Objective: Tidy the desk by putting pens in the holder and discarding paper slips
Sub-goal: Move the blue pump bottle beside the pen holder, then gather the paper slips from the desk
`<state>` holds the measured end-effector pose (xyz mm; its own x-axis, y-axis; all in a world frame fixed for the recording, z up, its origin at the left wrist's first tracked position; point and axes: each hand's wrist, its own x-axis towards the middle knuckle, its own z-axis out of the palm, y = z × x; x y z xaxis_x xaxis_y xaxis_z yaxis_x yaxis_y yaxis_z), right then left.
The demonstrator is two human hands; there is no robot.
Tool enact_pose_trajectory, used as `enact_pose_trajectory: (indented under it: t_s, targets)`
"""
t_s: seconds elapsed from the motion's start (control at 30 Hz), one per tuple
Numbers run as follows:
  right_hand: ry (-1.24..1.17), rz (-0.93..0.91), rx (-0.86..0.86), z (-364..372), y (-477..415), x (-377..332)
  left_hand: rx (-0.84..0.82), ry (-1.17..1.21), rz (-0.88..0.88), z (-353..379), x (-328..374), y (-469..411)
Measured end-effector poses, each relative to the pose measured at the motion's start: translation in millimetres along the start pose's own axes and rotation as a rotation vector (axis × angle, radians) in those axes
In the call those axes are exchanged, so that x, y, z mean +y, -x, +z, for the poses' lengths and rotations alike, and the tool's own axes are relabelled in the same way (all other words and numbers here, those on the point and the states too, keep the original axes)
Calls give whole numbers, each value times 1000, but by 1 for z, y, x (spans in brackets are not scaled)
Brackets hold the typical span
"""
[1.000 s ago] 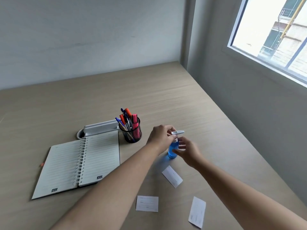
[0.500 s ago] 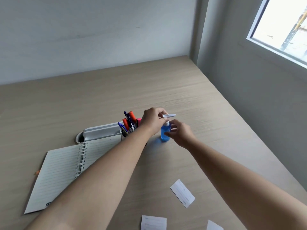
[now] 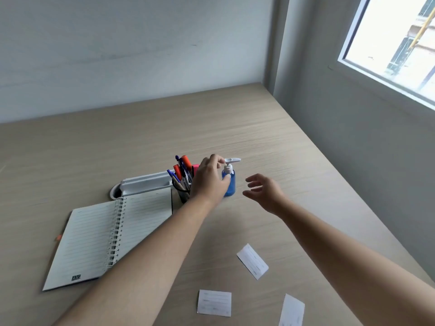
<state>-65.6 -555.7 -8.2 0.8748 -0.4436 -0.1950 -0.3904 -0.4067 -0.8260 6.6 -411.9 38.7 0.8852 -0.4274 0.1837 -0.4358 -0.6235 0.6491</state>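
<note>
A black mesh pen holder stands mid-desk, filled with several orange, blue and pink pens. Right beside it is a small blue pump bottle with a white nozzle. My left hand wraps around the bottle, thumb on its side, fingers near the pump. My right hand hovers just right of the bottle, fingers spread, holding nothing. Three white paper slips lie on the near desk: one in the middle, one lower left of it, one at the bottom edge.
An open spiral notebook lies left of the holder. Behind it a white cable-port tray sits in the wooden desk. A wall with a window bounds the desk's right edge.
My right hand has let go of the blue bottle and pulled away to the right with fingers spread. My left hand stays on the bottle beside the holder.
</note>
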Motion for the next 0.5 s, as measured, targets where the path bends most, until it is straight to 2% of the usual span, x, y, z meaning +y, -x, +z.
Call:
enact_pose_trajectory:
  t_s: [0.17, 0.27, 0.4, 0.5]
  targets:
    - [0, 30, 23, -24, 77, 22, -64, -5, -52, 9, 1, 61]
    - [194, 90, -23, -26, 125, 52, -266, -143, -139, 26, -6, 97]
    - [454, 149, -190, -18, 172, 90, -532, -352, -237, 52, -12, 134]
    - [600, 129, -263, -13, 196, 101, -570, -513, -232, 69, -11, 148]
